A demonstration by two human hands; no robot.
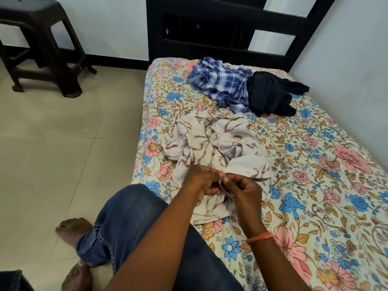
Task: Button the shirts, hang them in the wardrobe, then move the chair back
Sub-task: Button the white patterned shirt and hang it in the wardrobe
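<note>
A crumpled white shirt with reddish-brown streaks (216, 141) lies on the floral bedsheet (315, 185) in front of me. My left hand (201, 177) and my right hand (241, 189) meet at its near edge, fingertips pinched together on the shirt's front strip. Whether a button sits between the fingers is hidden. A blue and white checked shirt (220, 82) lies bunched near the headboard. A dark navy shirt (270, 95) lies right beside it, touching it.
A dark plastic stool (42, 45) stands on the tiled floor (63, 133) at the far left. The black headboard (220, 28) and white walls close off the far and right sides of the bed. My jeans-clad knee (130, 217) and bare feet are at the bed's near left corner.
</note>
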